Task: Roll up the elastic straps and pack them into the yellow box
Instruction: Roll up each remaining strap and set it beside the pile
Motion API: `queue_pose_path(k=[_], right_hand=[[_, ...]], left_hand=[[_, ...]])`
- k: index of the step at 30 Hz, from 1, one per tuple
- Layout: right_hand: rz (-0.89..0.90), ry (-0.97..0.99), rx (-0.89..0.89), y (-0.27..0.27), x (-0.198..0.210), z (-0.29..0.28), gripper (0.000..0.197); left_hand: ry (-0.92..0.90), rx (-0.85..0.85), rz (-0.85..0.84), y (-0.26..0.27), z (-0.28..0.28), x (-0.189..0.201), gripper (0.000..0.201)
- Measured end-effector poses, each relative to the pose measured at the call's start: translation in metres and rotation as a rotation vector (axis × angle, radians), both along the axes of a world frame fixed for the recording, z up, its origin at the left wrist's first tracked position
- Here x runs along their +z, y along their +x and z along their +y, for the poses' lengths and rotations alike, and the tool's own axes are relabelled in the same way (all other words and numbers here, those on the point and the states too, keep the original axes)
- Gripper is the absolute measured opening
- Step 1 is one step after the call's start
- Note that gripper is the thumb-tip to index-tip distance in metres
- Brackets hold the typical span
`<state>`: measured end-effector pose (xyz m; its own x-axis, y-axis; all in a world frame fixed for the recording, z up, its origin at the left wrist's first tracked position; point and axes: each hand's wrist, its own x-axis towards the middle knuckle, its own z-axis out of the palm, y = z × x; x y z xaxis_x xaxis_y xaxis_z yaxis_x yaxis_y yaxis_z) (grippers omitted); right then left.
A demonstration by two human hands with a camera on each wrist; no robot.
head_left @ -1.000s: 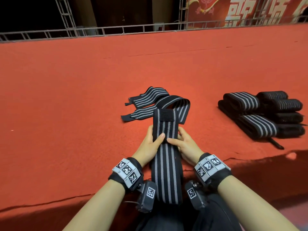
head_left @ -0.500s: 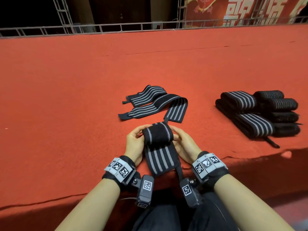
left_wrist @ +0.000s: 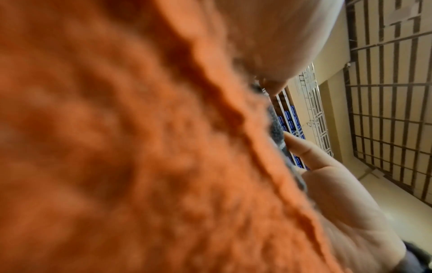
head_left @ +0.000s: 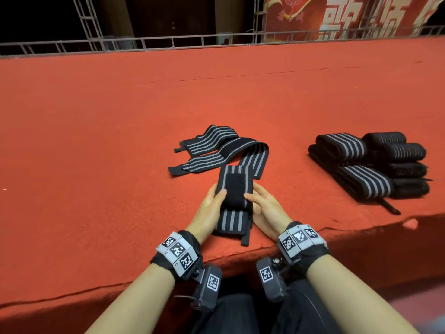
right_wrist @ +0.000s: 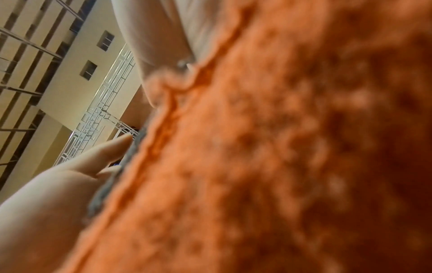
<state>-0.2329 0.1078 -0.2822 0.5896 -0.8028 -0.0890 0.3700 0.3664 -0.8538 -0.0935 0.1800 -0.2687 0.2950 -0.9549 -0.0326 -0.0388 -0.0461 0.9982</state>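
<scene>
A black elastic strap [head_left: 234, 201] with grey stripes lies partly rolled at the carpet's front edge, its black velcro patch facing up. My left hand [head_left: 210, 206] grips its left side, thumb on top. My right hand [head_left: 263, 207] grips its right side, thumb on the patch. A thin tab hangs from the strap's near end. In the wrist views only a grey strap edge [left_wrist: 278, 129] [right_wrist: 131, 149] shows beside a finger and blurred carpet. No yellow box is in view.
Two loose striped straps [head_left: 216, 150] lie just beyond my hands. A pile of rolled straps [head_left: 368, 165] sits at the right. The red carpeted platform [head_left: 96, 141] drops off at its front edge [head_left: 240, 254]. A metal truss rail [head_left: 168, 42] runs along the back.
The strap first lay stretched out and hung down over the edge. Both hands rolled its far end back, and now the shortened bundle lies flat on the carpet with the patch up.
</scene>
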Motion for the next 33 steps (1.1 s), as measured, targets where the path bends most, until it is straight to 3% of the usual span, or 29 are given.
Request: queue_pose_path(k=[2,6,9,17,22,24,26,30,33], right_hand=[[0.026,0.006,-0.008,0.001,0.003,0.002,0.047],[0.049,-0.004,-0.026,0.001,0.003,0.004,0.053],[0.069,-0.029,-0.01,0.0,0.002,0.003,0.064],[0.127,-0.122,-0.01,-0.003,0.007,0.007,0.053],[0.096,-0.126,0.025,-0.006,0.007,0.007,0.054],[0.067,-0.133,0.025,-0.007,0.006,0.008,0.057],[0.033,-0.143,0.033,-0.009,0.005,0.006,0.06],[-0.012,-0.127,-0.009,-0.009,0.006,0.006,0.056],[-0.041,-0.11,-0.057,-0.008,0.002,0.005,0.05]], left_hand=[[-0.044,-0.069,-0.028,-0.002,0.002,0.001,0.032],[-0.137,-0.163,-0.165,0.002,0.005,-0.007,0.052],[-0.141,-0.08,-0.11,0.005,0.001,-0.014,0.057],[-0.083,0.029,-0.078,0.008,-0.001,-0.017,0.058],[-0.037,0.036,-0.042,0.009,-0.002,-0.015,0.094],[-0.019,0.022,-0.056,0.01,-0.003,-0.015,0.098],[-0.015,0.007,-0.081,0.01,-0.003,-0.017,0.09],[-0.043,0.008,-0.154,0.006,-0.003,-0.014,0.045],[-0.042,-0.026,-0.185,0.005,-0.003,-0.01,0.029]])
